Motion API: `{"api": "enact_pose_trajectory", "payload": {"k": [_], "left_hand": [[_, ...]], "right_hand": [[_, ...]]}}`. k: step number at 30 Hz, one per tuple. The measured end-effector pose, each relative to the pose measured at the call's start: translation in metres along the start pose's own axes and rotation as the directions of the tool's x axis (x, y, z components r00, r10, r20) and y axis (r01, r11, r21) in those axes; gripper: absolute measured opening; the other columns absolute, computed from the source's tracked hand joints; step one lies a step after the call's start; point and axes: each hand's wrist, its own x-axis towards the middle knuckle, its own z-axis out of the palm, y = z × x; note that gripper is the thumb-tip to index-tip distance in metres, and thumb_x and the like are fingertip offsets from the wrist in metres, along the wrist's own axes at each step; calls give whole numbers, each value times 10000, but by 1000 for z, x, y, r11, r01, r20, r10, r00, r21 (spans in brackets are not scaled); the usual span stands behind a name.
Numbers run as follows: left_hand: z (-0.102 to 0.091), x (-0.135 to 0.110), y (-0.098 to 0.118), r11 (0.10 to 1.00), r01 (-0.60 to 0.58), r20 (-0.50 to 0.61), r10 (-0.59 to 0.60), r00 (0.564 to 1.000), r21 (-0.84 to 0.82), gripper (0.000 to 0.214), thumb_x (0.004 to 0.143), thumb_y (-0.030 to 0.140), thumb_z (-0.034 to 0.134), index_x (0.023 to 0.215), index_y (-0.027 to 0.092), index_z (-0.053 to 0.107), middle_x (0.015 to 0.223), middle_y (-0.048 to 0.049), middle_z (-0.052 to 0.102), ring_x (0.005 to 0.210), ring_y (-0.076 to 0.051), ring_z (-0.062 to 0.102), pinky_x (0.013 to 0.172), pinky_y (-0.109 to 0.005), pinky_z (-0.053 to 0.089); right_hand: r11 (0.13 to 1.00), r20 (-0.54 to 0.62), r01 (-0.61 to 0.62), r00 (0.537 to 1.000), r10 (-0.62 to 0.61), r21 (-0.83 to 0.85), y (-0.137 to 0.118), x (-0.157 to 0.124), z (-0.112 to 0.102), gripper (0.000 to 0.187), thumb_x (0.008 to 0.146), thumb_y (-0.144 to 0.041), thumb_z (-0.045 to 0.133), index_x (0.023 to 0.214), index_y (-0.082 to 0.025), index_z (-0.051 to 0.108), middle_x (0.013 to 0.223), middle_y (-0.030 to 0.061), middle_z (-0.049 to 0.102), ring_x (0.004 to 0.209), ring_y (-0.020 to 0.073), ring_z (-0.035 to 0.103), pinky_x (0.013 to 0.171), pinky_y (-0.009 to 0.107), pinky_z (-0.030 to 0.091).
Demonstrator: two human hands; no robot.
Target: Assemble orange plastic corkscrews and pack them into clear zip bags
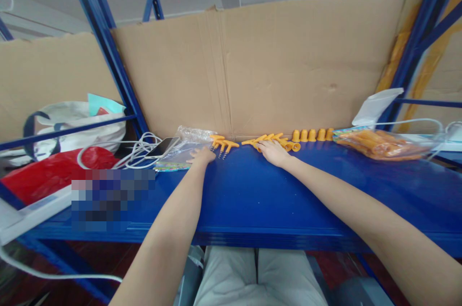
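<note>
Both my arms reach far across a blue shelf toward a cardboard backing. My left hand lies next to a small group of orange T-shaped corkscrew pieces and beside a clear plastic bag; its fingers look stretched flat. My right hand rests on a pile of orange pieces, fingers reaching among them; I cannot see whether it grips one. A row of upright orange caps stands just right of that hand.
A clear bag full of orange parts lies at the right, with a white bag behind it. A phone and white cables sit at the left, beside a red bag and a white tote. Blue rack posts flank the shelf.
</note>
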Motion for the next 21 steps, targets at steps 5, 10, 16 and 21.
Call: {"api": "enact_pose_trajectory", "payload": {"k": [5, 10, 16, 21], "left_hand": [[3, 6, -6, 1000, -18, 37, 19, 999, -14, 444, 802, 137, 474, 1233, 182, 568, 1332, -187, 525, 1260, -345, 456, 1012, -600, 321], [-3, 1, -3, 998, 19, 15, -18, 1000, -56, 444, 804, 113, 480, 1235, 176, 566, 1290, -181, 563, 1209, -322, 514, 1015, -546, 352], [-5, 1, -5, 998, -50, -38, 49, 998, -24, 372, 814, 102, 501, 1176, 110, 590, 1252, -204, 583, 1143, -287, 574, 924, -358, 462], [-3, 6, -9, 995, -101, -102, 99, 990, -19, 319, 808, 100, 539, 1116, 115, 618, 1181, -194, 626, 1094, -283, 605, 881, -315, 473]], "right_hand": [[1000, 17, 4, 1000, -4, 0, -2, 0, -2, 434, 918, -117, 300, 1288, -116, 525, 1334, 141, 533, 1239, 261, 456, 1006, 417, 318], [1000, 35, -7, 999, 7, -9, -2, 0, -3, 435, 921, -113, 296, 1292, -117, 522, 1337, 131, 532, 1240, 264, 457, 1003, 413, 321], [1000, 30, 12, 999, -12, -5, -1, 1, -1, 445, 916, -107, 298, 1306, -124, 513, 1349, 134, 520, 1244, 259, 454, 1003, 415, 322], [1000, 29, 3, 1000, -3, -5, 0, 1, 0, 470, 908, -99, 287, 1325, -144, 501, 1366, 129, 505, 1250, 258, 449, 994, 416, 332]]}}
